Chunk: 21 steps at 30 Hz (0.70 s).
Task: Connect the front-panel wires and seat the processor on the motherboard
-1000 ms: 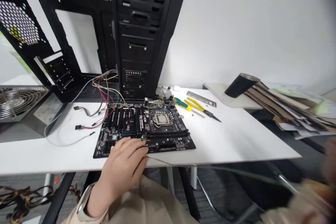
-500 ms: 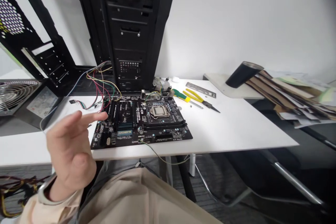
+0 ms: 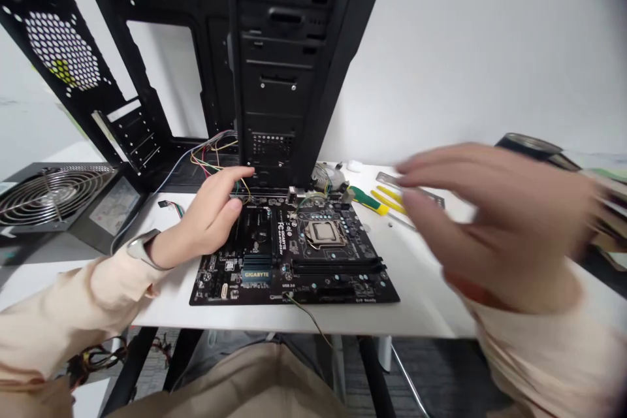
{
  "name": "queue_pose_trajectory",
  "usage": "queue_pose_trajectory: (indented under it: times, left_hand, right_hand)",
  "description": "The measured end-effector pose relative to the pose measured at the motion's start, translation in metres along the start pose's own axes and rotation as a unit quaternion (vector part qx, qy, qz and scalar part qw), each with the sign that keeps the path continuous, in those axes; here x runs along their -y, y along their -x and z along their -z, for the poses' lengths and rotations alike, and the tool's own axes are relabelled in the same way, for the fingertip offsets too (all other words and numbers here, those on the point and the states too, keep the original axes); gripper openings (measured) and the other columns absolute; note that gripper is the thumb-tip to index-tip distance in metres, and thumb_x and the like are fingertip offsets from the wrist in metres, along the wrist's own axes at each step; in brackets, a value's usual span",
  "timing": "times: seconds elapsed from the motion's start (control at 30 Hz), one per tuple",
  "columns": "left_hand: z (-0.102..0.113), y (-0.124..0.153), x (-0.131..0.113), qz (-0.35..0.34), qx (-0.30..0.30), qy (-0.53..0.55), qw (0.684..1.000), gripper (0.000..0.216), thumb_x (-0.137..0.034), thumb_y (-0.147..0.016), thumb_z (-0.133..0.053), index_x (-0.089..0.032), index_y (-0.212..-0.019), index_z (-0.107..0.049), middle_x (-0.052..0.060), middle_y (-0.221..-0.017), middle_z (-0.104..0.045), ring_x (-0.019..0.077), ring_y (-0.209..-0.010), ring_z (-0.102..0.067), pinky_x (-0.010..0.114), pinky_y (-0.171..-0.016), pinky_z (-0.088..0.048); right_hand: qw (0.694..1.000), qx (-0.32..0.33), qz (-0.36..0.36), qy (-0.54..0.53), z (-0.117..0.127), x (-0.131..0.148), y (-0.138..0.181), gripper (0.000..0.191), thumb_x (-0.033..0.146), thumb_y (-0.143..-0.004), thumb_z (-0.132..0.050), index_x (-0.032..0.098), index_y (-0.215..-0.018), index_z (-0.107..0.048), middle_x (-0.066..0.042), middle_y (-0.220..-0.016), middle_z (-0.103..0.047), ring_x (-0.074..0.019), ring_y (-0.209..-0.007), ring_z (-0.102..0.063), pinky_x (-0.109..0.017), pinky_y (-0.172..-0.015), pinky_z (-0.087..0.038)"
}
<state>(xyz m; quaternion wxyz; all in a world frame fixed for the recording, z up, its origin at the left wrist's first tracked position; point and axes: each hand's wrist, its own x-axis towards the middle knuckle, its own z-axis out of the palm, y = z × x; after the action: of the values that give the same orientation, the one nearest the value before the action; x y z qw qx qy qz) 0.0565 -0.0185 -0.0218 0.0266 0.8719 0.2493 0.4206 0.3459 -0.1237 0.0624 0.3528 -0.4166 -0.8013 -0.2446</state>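
Observation:
A black Gigabyte motherboard (image 3: 274, 290) lies flat on the white table, a silver processor (image 3: 323, 232) seated in its socket. Over its left edge reaches my left hand (image 3: 210, 212), fingers stretched out, holding nothing; whether it touches the board I cannot tell. My right hand (image 3: 494, 215) hovers in the air right of the board, blurred by motion, with fingers extended and nothing visible in it. Partly behind its fingertips are yellow-handled pliers (image 3: 389, 198) and a green and yellow screwdriver (image 3: 367, 200). A thin cable (image 3: 311, 317) runs off the board's front edge.
Behind the board stands an open black computer case (image 3: 274, 91), with loose coloured wires near its base. A power supply (image 3: 117, 202) with a round fan grille sits at left. A CPU cooler (image 3: 329, 176) rests by the case's corner. A dark cup (image 3: 531, 144) shows at right.
My left hand has moved right and forward to the board's left side. My right hand has come into view from the right. The camera view has shifted left.

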Motion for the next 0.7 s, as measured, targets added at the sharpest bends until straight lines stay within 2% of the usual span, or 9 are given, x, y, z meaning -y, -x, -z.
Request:
queue_pose_trajectory:
  times: [0.07, 0.13, 0.2, 0.27, 0.4, 0.5, 0.6, 0.7]
  left_hand:
    - [-0.004, 0.004, 0.009, 0.007, 0.004, -0.009, 1.0, 0.053, -0.047, -0.098, -0.022, -0.011, -0.131, -0.044, 0.016, -0.127, -0.056, 0.0276, -0.118, -0.053, 0.044, -0.099, -0.041]
    - [-0.005, 0.01, 0.014, 0.016, -0.004, -0.015, 1.0, 0.056, -0.05, -0.098, -0.022, -0.011, -0.132, -0.043, 0.017, -0.129, -0.055, 0.0281, -0.12, -0.051, 0.045, -0.101, -0.039]
    - [-0.004, 0.015, 0.018, 0.047, -0.025, 0.008, 0.999, 0.057, -0.052, -0.098, -0.022, -0.013, -0.132, -0.044, 0.017, -0.128, -0.055, 0.0278, -0.12, -0.051, 0.045, -0.101, -0.039]
    - [-0.004, 0.018, 0.021, 0.096, -0.055, 0.075, 0.991, 0.055, -0.054, -0.097, -0.023, -0.016, -0.13, -0.046, 0.015, -0.126, -0.058, 0.0267, -0.118, -0.053, 0.045, -0.101, -0.04]
    - [-0.004, 0.012, 0.025, 0.182, -0.145, 0.259, 0.938, 0.055, -0.061, -0.093, -0.031, -0.02, -0.119, -0.055, 0.01, -0.113, -0.064, 0.0247, -0.109, -0.058, 0.043, -0.099, -0.042]
    - [0.005, 0.002, 0.026, 0.198, -0.211, 0.328, 0.899, 0.052, -0.065, -0.087, -0.043, -0.02, -0.103, -0.062, 0.006, -0.089, -0.066, 0.0206, -0.089, -0.063, 0.037, -0.088, -0.048]
    - [0.02, -0.006, 0.027, 0.209, -0.24, 0.318, 0.893, 0.047, -0.063, -0.084, -0.051, -0.019, -0.089, -0.068, 0.003, -0.074, -0.063, 0.0161, -0.072, -0.059, 0.031, -0.073, -0.048]
    - [0.031, -0.007, 0.027, 0.192, -0.25, 0.288, 0.905, 0.044, -0.058, -0.085, -0.052, -0.018, -0.083, -0.071, 0.001, -0.072, -0.062, 0.0142, -0.069, -0.057, 0.028, -0.068, -0.047]
  right_hand:
    - [0.997, 0.043, 0.039, -0.051, -0.036, 0.0, -0.022, 0.018, 0.019, -0.088, -0.049, 0.019, -0.078, -0.064, -0.004, -0.08, -0.069, -0.0157, -0.075, -0.064, -0.03, -0.066, -0.05]
    - [0.993, 0.104, 0.036, -0.045, -0.067, 0.0, -0.035, 0.022, 0.021, -0.089, -0.046, 0.017, -0.081, -0.066, -0.005, -0.084, -0.069, -0.0171, -0.079, -0.063, -0.03, -0.068, -0.048]
    - [0.989, 0.139, 0.044, -0.012, -0.089, 0.0, -0.04, 0.025, 0.022, -0.09, -0.044, 0.015, -0.08, -0.066, -0.007, -0.082, -0.068, -0.0182, -0.076, -0.061, -0.031, -0.065, -0.045]
    - [0.983, 0.17, 0.073, 0.014, -0.101, 0.002, -0.041, 0.028, 0.022, -0.091, -0.043, 0.015, -0.077, -0.066, -0.007, -0.077, -0.066, -0.0179, -0.071, -0.057, -0.031, -0.064, -0.04]
    - [0.972, 0.197, 0.126, 0.021, -0.104, 0.006, -0.037, 0.029, 0.021, -0.093, -0.043, 0.015, -0.076, -0.065, -0.006, -0.074, -0.064, -0.0169, -0.069, -0.053, -0.03, -0.063, -0.036]
    - [0.967, 0.206, 0.149, 0.014, -0.102, 0.008, -0.035, 0.026, 0.021, -0.092, -0.044, 0.016, -0.077, -0.065, -0.005, -0.074, -0.063, -0.0166, -0.068, -0.052, -0.03, -0.061, -0.034]
    - [0.962, 0.219, 0.163, 0.003, -0.099, 0.012, -0.034, 0.026, 0.021, -0.092, -0.044, 0.016, -0.077, -0.064, -0.005, -0.075, -0.062, -0.016, -0.065, -0.051, -0.03, -0.059, -0.033]
    - [0.961, 0.229, 0.151, -0.01, -0.095, 0.012, -0.036, 0.025, 0.022, -0.092, -0.043, 0.017, -0.08, -0.064, -0.007, -0.08, -0.063, -0.0167, -0.068, -0.053, -0.031, -0.06, -0.035]
